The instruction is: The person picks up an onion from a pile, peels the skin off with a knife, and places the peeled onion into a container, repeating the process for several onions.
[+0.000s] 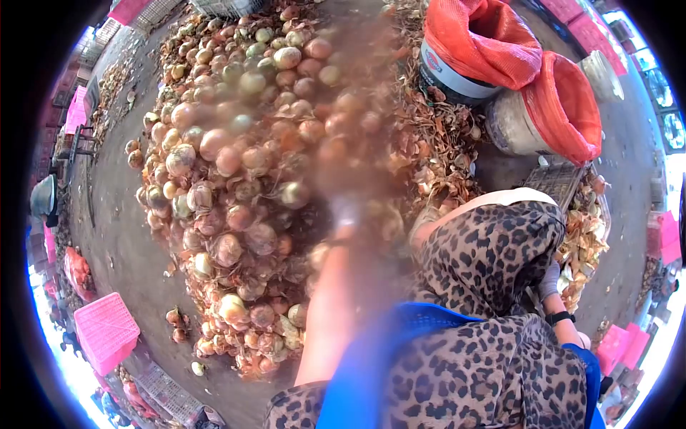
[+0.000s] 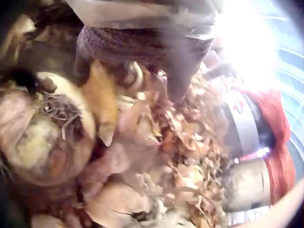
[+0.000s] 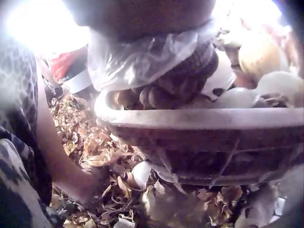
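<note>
In the left wrist view my gloved left hand [image 2: 142, 50] hangs over onion skins, fingers spread and pointing down, near a large onion [image 2: 47, 137]. The head view blurs this hand over the onion pile [image 1: 229, 250]. My right hand [image 1: 550, 279], gloved, is low beside the patterned clothing. In the right wrist view the right hand [image 3: 185, 83] reaches over the rim of a basket [image 3: 204, 118] holding onions [image 3: 259, 57]. Its fingers bend down behind the rim; what they touch is hidden.
Two buckets lined with red mesh bags [image 1: 486, 50] [image 1: 564, 107] stand at the upper right. Dry skins [image 1: 446, 143] cover the ground between pile and buckets. A pink crate [image 1: 107, 332] lies at the lower left. A bare leg [image 3: 66, 166] is beside the basket.
</note>
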A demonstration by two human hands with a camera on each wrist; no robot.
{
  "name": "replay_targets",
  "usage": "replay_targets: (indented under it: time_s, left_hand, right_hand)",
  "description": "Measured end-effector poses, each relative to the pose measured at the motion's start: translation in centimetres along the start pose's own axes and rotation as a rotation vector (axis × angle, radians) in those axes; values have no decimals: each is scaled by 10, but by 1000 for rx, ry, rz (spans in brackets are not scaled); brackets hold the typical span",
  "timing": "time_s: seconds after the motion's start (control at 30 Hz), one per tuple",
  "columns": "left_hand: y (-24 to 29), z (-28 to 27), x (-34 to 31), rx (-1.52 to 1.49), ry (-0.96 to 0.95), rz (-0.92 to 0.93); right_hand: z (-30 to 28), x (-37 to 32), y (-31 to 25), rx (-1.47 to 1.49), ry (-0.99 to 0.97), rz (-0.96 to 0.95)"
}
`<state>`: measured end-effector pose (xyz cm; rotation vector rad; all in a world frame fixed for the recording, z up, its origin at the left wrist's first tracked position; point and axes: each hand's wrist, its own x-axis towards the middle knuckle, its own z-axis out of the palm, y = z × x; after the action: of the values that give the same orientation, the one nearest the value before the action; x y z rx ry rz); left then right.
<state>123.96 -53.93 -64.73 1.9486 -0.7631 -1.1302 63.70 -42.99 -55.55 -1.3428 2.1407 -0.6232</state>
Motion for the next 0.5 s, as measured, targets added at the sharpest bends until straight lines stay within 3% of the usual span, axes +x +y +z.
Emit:
replay_targets:
  time_s: [0.07, 0.1, 0.17, 0.23, 0.27, 0.4, 0.5]
  left_hand:
    - [18, 19, 0, -113, -155, 14]
    - [3, 30, 8, -236, -191, 58]
    - [-33, 49, 34, -473, -264, 160]
    - [-3, 27, 24, -514, -204, 143]
    - [18, 5, 14, -442, -101, 76]
    - [51, -93, 47, -174, 320, -16]
    - [20, -129, 100, -196, 221, -135]
  right_hand:
    - [-5, -2, -4, 124, -47, 59]
    - [-2, -2, -7, 193, -75, 88]
    - [-5, -14, -69, -377, -95, 68]
    - [3, -10, -44, 181, -68, 114]
    - [2, -12, -38, 152, -47, 29]
    - [1, -12, -24, 243, -72, 130]
    - [-3, -4, 30, 375, -139, 114]
